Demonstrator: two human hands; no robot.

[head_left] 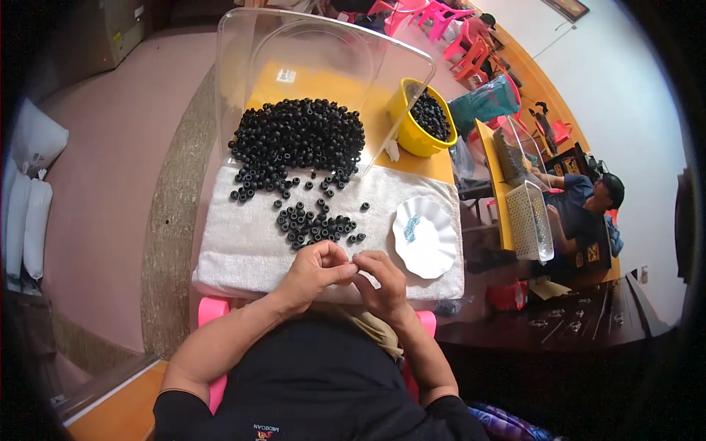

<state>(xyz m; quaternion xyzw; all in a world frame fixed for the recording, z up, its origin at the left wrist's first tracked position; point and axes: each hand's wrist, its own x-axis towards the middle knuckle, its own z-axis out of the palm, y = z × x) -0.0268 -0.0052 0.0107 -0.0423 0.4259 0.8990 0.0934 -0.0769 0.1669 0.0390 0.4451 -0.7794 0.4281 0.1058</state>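
My left hand [315, 275] and my right hand [381, 281] meet at the near edge of a white towel [243, 257], fingertips pinched together. Whatever lies between them is too small to make out. Just beyond my fingers is a loose cluster of small black ring-shaped pieces [312, 224], each with a hole. A larger heap of the same black pieces [298, 136] spreads behind it, partly inside a clear plastic bin [235, 73] tipped toward me. Right of my hands sits a white scalloped dish [434, 246] with a small patch of tiny blue bits [412, 228].
A yellow tub [415, 140] full of small black pieces stands at the back right of the table. Farther right, another person [581, 202] sits by a white perforated basket [528, 224]. White sacks [33, 228] stand at left; pink and red chairs [441, 18] are behind.
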